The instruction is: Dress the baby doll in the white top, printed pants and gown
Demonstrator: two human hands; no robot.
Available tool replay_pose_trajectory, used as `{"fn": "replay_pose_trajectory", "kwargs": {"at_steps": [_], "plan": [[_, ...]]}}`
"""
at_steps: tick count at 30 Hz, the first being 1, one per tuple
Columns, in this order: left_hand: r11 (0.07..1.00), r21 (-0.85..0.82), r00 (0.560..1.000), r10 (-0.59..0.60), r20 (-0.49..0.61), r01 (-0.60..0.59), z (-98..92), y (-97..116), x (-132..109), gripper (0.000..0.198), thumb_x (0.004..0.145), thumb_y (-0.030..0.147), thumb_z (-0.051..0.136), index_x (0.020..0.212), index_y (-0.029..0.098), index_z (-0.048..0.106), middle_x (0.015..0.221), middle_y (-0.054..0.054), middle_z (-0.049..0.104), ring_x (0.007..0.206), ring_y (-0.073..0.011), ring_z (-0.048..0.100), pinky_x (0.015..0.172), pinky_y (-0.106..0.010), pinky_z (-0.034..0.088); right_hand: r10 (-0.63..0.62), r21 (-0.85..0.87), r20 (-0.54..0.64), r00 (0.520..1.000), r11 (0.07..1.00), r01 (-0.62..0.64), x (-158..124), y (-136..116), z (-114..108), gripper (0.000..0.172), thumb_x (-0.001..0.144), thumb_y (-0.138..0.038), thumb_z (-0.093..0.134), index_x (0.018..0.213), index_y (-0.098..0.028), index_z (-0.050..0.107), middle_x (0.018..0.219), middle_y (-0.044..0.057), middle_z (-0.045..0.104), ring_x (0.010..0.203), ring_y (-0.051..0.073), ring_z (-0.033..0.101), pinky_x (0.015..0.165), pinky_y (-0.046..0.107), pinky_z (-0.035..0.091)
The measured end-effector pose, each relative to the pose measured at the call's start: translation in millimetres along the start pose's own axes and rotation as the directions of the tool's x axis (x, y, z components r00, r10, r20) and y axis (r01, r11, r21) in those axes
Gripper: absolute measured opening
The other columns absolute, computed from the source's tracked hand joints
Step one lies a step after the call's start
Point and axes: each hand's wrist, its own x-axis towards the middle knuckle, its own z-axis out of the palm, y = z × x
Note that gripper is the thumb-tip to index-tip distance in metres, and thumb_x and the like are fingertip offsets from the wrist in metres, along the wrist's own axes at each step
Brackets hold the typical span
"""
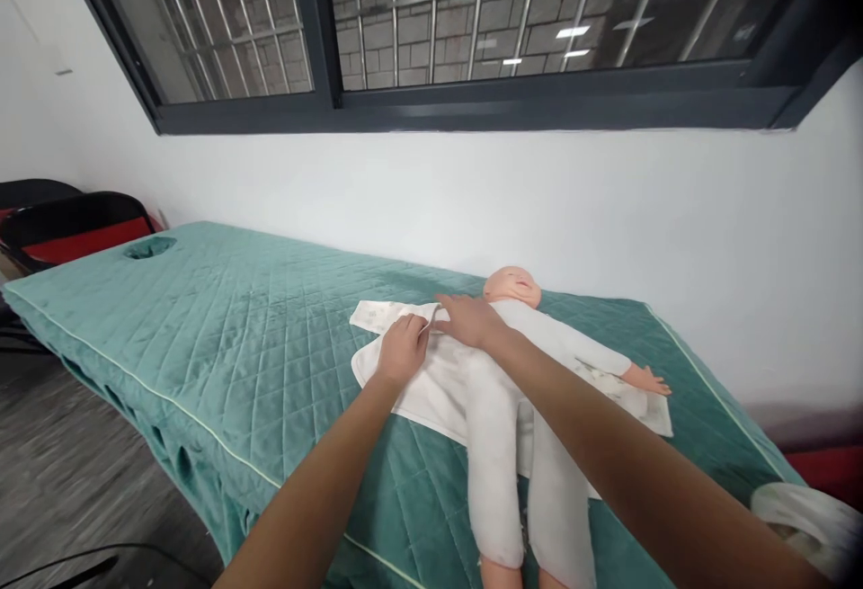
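Observation:
A baby doll (513, 287) in a white suit (494, 454) lies on its back on the green quilted bed. Under it is spread a white garment (431, 400) with a faint print, one sleeve (383, 315) pointing left. My left hand (403, 348) pinches the garment's cloth near that sleeve's base. My right hand (467, 319) is just beside it, at the doll's shoulder on the left of the view, its fingers closed on the same cloth. The doll's arm on that side is hidden by my hands and the cloth. Its other arm stretches right over the garment.
The green bed (222, 328) runs along a white wall under a barred window (438, 108). Black and red chairs (81, 227) stand at the far left. A white roll-like object (809, 517) is at the lower right. A dark cable lies on the floor at lower left.

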Motion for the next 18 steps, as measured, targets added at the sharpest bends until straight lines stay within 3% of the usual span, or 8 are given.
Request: {"fn": "replay_pose_trajectory", "kwargs": {"at_steps": [2, 4, 6, 8, 9, 12, 15, 18], "plan": [[0.999, 0.040, 0.999, -0.032, -0.025, 0.033, 0.0, -1, 1, 0.020, 0.099, 0.028, 0.042, 0.095, 0.021, 0.060, 0.096, -0.007, 0.064, 0.098, -0.0211, 0.058, 0.086, -0.033, 0.042, 0.029, 0.093, -0.094, 0.995, 0.995, -0.020, -17, 14, -9, 0.057, 0.096, -0.048, 0.044, 0.146, -0.021, 0.039, 0.136, 0.012, 0.059, 0.122, 0.024, 0.056, 0.097, 0.035, 0.045], [0.995, 0.071, 0.997, -0.063, -0.041, 0.066, 0.9, -1, 2, 0.022, 0.100, 0.031, 0.040, 0.095, 0.020, 0.060, 0.096, -0.007, 0.064, 0.098, -0.0215, 0.059, 0.086, -0.034, 0.041, 0.166, 0.276, -0.256, 0.952, 0.957, -0.093, -42, 36, -14, 0.055, 0.096, -0.048, 0.041, 0.145, -0.022, 0.040, 0.138, 0.010, 0.058, 0.122, 0.022, 0.056, 0.099, 0.033, 0.044], [0.992, 0.093, 0.996, -0.080, -0.042, 0.084, 2.3, -2, 3, 0.024, 0.100, 0.032, 0.040, 0.093, 0.020, 0.060, 0.095, -0.007, 0.065, 0.097, -0.0214, 0.059, 0.086, -0.034, 0.041, 0.439, 0.490, -0.360, 0.823, 0.840, -0.234, -72, 62, -11, 0.050, 0.093, -0.048, 0.044, 0.134, -0.022, 0.051, 0.130, 0.011, 0.062, 0.114, 0.025, 0.061, 0.095, 0.036, 0.046], [0.990, 0.111, 0.996, -0.083, -0.033, 0.086, 3.5, -1, 4, 0.025, 0.100, 0.032, 0.040, 0.092, 0.020, 0.060, 0.095, -0.007, 0.065, 0.096, -0.0212, 0.060, 0.085, -0.033, 0.040, 0.711, 0.604, -0.301, 0.636, 0.658, -0.449, -101, 86, 0, 0.052, 0.089, -0.049, 0.045, 0.132, -0.019, 0.053, 0.119, 0.014, 0.067, 0.107, 0.030, 0.063, 0.091, 0.041, 0.047], [0.989, 0.119, 0.996, -0.081, -0.029, 0.084, 3.9, -1, 4, 0.025, 0.101, 0.032, 0.040, 0.093, 0.020, 0.060, 0.095, -0.007, 0.066, 0.096, -0.0211, 0.060, 0.084, -0.033, 0.040, 0.776, 0.633, -0.216, 0.592, 0.573, -0.521, -113, 95, 7, 0.059, 0.087, -0.050, 0.048, 0.135, -0.017, 0.050, 0.115, 0.015, 0.068, 0.105, 0.032, 0.064, 0.090, 0.042, 0.047], [0.988, 0.137, 0.997, -0.074, -0.013, 0.075, 3.6, 1, 3, 0.025, 0.101, 0.032, 0.039, 0.095, 0.020, 0.060, 0.095, -0.006, 0.067, 0.093, -0.0205, 0.061, 0.080, -0.032, 0.041, 0.802, 0.685, -0.056, 0.595, 0.465, -0.561, -134, 106, 26, 0.068, 0.086, -0.054, 0.047, 0.140, -0.013, 0.045, 0.106, 0.015, 0.071, 0.103, 0.033, 0.065, 0.091, 0.043, 0.047], [0.986, 0.147, 0.997, -0.076, -0.003, 0.075, 1.8, 4, 2, 0.026, 0.102, 0.032, 0.037, 0.098, 0.021, 0.060, 0.097, -0.006, 0.067, 0.092, -0.0198, 0.062, 0.079, -0.031, 0.042, 0.805, 0.686, -0.075, 0.589, 0.470, -0.556, -138, 101, 30, 0.069, 0.087, -0.057, 0.042, 0.141, -0.014, 0.044, 0.111, 0.016, 0.071, 0.107, 0.033, 0.064, 0.094, 0.043, 0.046], [0.985, 0.149, 0.996, -0.092, 0.006, 0.090, 0.3, 5, 1, 0.026, 0.102, 0.033, 0.037, 0.098, 0.021, 0.060, 0.097, -0.006, 0.068, 0.092, -0.0195, 0.064, 0.077, -0.030, 0.042, 0.792, 0.687, -0.020, 0.610, 0.454, -0.567, -138, 95, 26, 0.070, 0.088, -0.058, 0.040, 0.142, -0.015, 0.044, 0.118, 0.017, 0.069, 0.110, 0.034, 0.064, 0.097, 0.045, 0.045]]}}
